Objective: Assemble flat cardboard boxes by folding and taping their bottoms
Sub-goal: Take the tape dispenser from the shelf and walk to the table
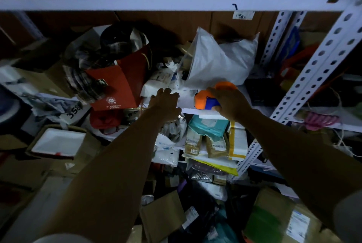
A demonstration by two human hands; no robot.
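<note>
An orange and blue tape dispenser (pixel 207 97) sits at the front edge of a white metal shelf (pixel 195 110). My right hand (pixel 229 103) grips it from the right, fingers curled over its top. My left hand (pixel 165 103) reaches to the shelf just left of it, fingers loosely bent, resting near white paper packets (pixel 156 84); whether it holds anything I cannot tell. Cardboard boxes (pixel 162 217) lie on the floor below, between my arms.
A red paper bag (pixel 117 84) with plaid cloth stands left on the shelf, a white plastic bag (pixel 221 60) behind the dispenser. Perforated white uprights (pixel 313 66) rise at right. Parcels (pixel 207 141) fill the lower shelf; a foam box (pixel 58 142) sits lower left.
</note>
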